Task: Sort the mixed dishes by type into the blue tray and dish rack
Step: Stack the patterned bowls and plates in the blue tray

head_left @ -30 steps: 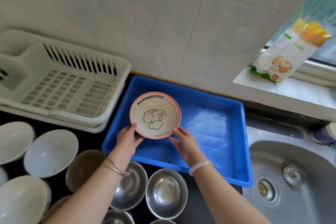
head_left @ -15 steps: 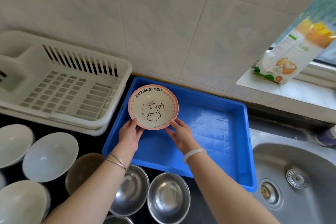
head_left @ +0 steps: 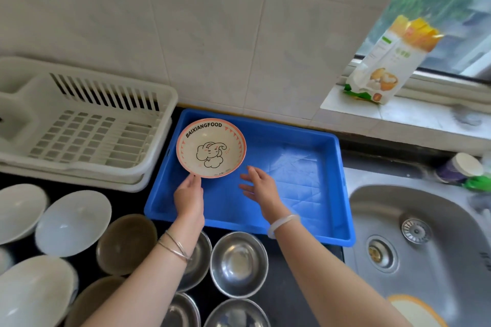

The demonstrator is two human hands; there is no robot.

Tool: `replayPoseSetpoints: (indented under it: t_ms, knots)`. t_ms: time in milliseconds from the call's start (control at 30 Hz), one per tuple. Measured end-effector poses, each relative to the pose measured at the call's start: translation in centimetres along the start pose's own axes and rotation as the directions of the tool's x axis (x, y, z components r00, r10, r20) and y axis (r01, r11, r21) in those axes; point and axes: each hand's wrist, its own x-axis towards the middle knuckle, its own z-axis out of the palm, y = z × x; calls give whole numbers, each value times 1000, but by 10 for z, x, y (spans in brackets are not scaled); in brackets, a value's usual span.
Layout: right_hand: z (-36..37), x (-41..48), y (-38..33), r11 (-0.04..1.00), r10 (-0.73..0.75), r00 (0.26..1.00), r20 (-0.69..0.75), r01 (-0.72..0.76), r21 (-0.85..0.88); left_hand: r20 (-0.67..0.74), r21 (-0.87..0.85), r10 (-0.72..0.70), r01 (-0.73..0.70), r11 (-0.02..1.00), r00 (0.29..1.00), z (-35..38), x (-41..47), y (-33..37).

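Countertop (head_left: pixel 281 297) | right hand (head_left: pixel 261 188) now off bowl (head_left: pixel 211 147), fingers spread | left hand (head_left: pixel 189 194) pinches bowl rim

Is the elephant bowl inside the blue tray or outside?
Inside: the elephant bowl sits in the blue tray, far left corner, left hand holding its rim.

Left hand (head_left: pixel 189 194) — thin silver metal bangles (head_left: pixel 174 247) stacked at the wrist. Right hand (head_left: pixel 261 188) — one pale translucent white bangle (head_left: pixel 283 224). Forearms bare.
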Motion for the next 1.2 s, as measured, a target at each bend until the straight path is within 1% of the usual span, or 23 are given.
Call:
replayPoseSetpoints:
  t_ms: [67,167,233,333,433,533,600,667,733,800,867,933,1000,1067,1200]
  knots:
    - [-15,-15,2,999,-31,999,-15,30,-34,36,69,33,-36,997,999,4,-25,-2]
    - [-46,-43,7,991,-75,996,-40,70,-116,177,112,71,-92,989,982,19,-64,-12]
    - [-74,-66,16,978,-101,991,-87,83,-191,281,214,54,-118,970,958,32,-88,-25]
    - [-124,-101,35,917,-205,957,-206,114,-383,436,411,36,-234,881,899,52,-125,-48]
    - [-176,-139,58,830,-265,906,-331,39,-557,590,509,-9,-363,780,808,66,-162,-77]
    - [-220,-172,82,759,-262,861,-435,-95,-644,703,565,-76,-490,664,707,77,-194,-106]
    - [-244,-191,99,724,-277,824,-495,-160,-671,750,596,-162,-549,586,642,83,-212,-127]
    - [-265,-208,114,677,-289,803,-520,-212,-704,763,621,-240,-576,532,601,89,-227,-148]
    - [-279,-223,128,672,-277,781,-559,-258,-694,758,639,-305,-559,529,577,92,-239,-165]
    - [-288,-235,141,731,-266,757,-596,-245,-636,737,660,-356,-495,565,575,95,-245,-178]
    - [-294,-244,153,792,-238,727,-644,-239,-562,694,692,-408,-393,605,593,96,-248,-186]
    - [-300,-249,162,856,-167,703,-691,-245,-455,640,723,-472,-267,637,607,96,-248,-190]
    - [-305,-252,168,908,-97,697,-711,-231,-350,606,727,-513,-161,668,608,97,-249,-192]
    - [-307,-253,171,925,-80,703,-707,-211,-315,605,715,-511,-135,686,610,98,-251,-193]
    - [-306,-253,166,935,-113,701,-705,-165,-314,605,700,-495,-121,704,623,96,-253,-189]
